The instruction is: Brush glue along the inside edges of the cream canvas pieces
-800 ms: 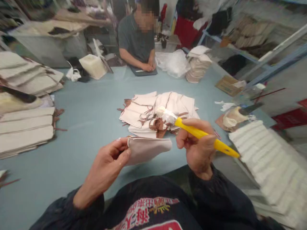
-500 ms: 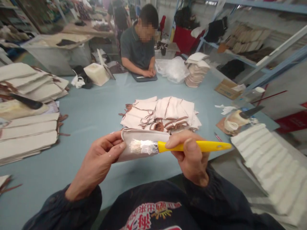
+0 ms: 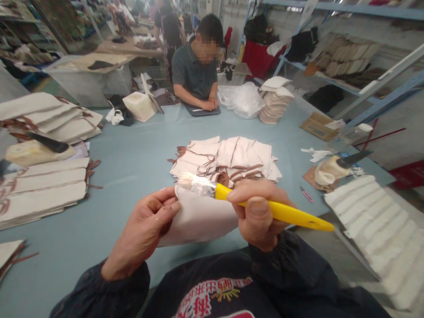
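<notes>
My left hand point(image 3: 144, 225) pinches the left edge of a pale fabric piece point(image 3: 202, 216) between thumb and fingers, above the table. In my right hand point(image 3: 260, 212) is a brush with a yellow handle point(image 3: 298, 215). Its white-coated bristles point(image 3: 194, 182) lie along the top edge of the piece, near my left fingertips. My right hand covers the right end of the piece, so I cannot tell whether it grips the fabric too. Behind the piece, a pile of cream pieces with brown edging point(image 3: 238, 154) rests on the table point(image 3: 139, 163).
Stacks of cream pieces lie at left point(image 3: 49, 187) and right point(image 3: 374, 221). Whitish containers with dark handles stand at left point(image 3: 36, 152) and right point(image 3: 327, 172). Small pink-handled snips point(image 3: 306, 194) lie at right. Across the table a person point(image 3: 195, 70) leans over a dark pad.
The brush has moved from the middle of the piece up to its top edge, and its handle now slopes down to the right. More of the piece's surface shows.
</notes>
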A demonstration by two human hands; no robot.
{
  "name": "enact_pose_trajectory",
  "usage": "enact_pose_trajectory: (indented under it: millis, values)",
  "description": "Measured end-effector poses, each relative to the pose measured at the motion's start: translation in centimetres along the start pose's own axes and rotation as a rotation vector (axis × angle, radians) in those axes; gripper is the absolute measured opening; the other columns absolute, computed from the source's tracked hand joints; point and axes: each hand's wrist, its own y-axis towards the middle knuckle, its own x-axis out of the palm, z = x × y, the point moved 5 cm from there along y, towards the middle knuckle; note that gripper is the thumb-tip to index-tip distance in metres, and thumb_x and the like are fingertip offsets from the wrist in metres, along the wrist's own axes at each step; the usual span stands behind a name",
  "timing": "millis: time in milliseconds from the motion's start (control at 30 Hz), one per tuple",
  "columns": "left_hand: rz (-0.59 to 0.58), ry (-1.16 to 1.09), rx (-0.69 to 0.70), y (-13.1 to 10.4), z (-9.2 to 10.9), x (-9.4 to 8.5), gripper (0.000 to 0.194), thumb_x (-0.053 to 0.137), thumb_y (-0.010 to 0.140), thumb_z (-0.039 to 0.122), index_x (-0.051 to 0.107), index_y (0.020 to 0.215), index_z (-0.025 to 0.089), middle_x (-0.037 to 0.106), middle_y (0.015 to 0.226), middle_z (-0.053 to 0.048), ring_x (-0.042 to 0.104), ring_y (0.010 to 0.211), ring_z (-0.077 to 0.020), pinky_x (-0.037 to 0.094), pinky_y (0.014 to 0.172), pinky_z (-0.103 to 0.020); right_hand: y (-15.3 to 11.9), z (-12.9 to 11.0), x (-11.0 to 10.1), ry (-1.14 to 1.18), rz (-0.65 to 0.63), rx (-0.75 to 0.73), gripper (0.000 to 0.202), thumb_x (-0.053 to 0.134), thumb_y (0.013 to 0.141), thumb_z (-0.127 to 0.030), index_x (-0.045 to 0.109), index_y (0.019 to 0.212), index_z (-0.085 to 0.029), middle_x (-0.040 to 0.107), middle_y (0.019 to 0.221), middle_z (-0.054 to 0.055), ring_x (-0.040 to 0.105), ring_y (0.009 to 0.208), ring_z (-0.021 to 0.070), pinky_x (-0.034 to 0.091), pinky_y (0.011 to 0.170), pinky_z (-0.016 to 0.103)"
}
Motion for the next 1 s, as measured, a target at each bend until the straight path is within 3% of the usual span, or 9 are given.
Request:
enact_pose_trajectory:
  millis: [133, 300, 500, 667, 767, 1000]
  values:
    - [-0.013, 0.005, 0.008, 0.3, 0.0, 0.4, 0.045, 0.09, 0.067, 0.031, 0.08, 0.109, 0.018, 0.078, 0.084, -0.005, 0.06, 0.06, -0.0102, 0.05, 0.055, -0.016, 0.0, 0.2, 1.0, -0.026, -0.149, -0.038, 0.026, 0.052, 0.101, -0.031, 0.072, 0.084, -0.026, 0.073, 0.07, -0.001, 0.069, 0.059, 0.014, 0.061, 0.058, 0.028]
    - [-0.007, -0.008, -0.002, 0.6, -0.5, 0.2, 0.045, 0.089, 0.069, 0.039, 0.08, 0.108, 0.019, 0.078, 0.086, -0.006, 0.062, 0.063, -0.0111, 0.054, 0.062, -0.018, -0.1, 1.1, 0.3, -0.054, -0.042, 0.025, 0.025, 0.052, 0.101, -0.032, 0.072, 0.087, -0.025, 0.072, 0.07, -0.001, 0.068, 0.057, 0.0139, 0.059, 0.055, 0.028]
    - [-0.013, 0.04, 0.012, 0.6, -0.7, 0.2, 0.049, 0.088, 0.07, 0.042, 0.079, 0.112, 0.019, 0.078, 0.089, -0.007, 0.063, 0.067, -0.0122, 0.053, 0.061, -0.018, -0.3, 0.6, 0.8, -0.122, -0.128, -0.049, 0.024, 0.052, 0.1, -0.025, 0.069, 0.082, -0.026, 0.074, 0.071, -0.003, 0.069, 0.059, 0.0121, 0.061, 0.06, 0.025]
    - [0.054, 0.043, -0.023, 0.5, -1.1, 0.0, 0.052, 0.089, 0.068, 0.039, 0.078, 0.113, 0.016, 0.076, 0.082, -0.006, 0.062, 0.064, -0.0129, 0.05, 0.057, -0.018, -0.6, 0.9, 0.2, -0.098, -0.029, -0.024, 0.024, 0.051, 0.1, -0.028, 0.07, 0.086, -0.026, 0.074, 0.072, -0.002, 0.067, 0.057, 0.0123, 0.059, 0.058, 0.026]
    - [0.065, 0.059, -0.005, 0.3, -1.3, 0.0, 0.051, 0.09, 0.066, 0.034, 0.078, 0.112, 0.016, 0.076, 0.077, -0.004, 0.056, 0.057, -0.0092, 0.043, 0.05, -0.015, -0.6, 0.9, 0.4, -0.104, -0.104, -0.057, 0.02, 0.053, 0.098, -0.021, 0.069, 0.085, -0.026, 0.074, 0.072, -0.003, 0.069, 0.06, 0.0124, 0.059, 0.06, 0.025]
    - [0.015, 0.009, -0.055, 0.0, -2.2, 0.8, 0.049, 0.088, 0.066, 0.034, 0.078, 0.112, 0.018, 0.08, 0.087, -0.006, 0.069, 0.071, -0.0178, 0.055, 0.065, -0.024, -1.0, 2.0, 0.6, -0.122, -0.212, -0.247, 0.014, 0.056, 0.097, -0.022, 0.068, 0.092, -0.025, 0.075, 0.074, -0.002, 0.069, 0.06, 0.0119, 0.058, 0.06, 0.024]
